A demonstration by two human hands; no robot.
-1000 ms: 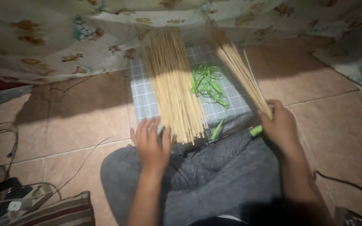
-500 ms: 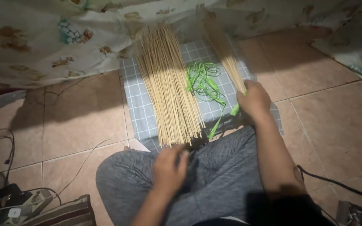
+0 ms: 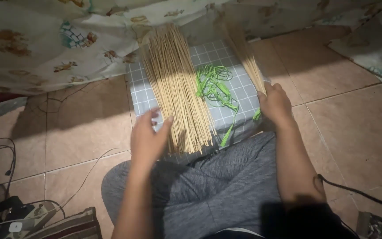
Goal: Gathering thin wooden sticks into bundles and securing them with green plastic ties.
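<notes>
Left hand is open, fingers spread, fingertips resting on the near left edge of the big loose pile of sticks; it grips nothing. Right hand is closed around the near end of a smaller bundle of sticks, which angles up and away over the right edge of the checked cloth.

Risks:
- Pile is unbound. A sideways nudge from the left hand could fan the sticks off the cloth onto the floor tiles.
- Bundle is held at one end only, so a loose grip could let sticks slide out.
- Green strips lie tangled between pile and bundle and could snag.

Materials: sticks are thin, straight, pale, probably bamboo. Strips are flat, glossy, curling. Cloth is a soft grey grid. Tiles are smooth and hard.
</notes>
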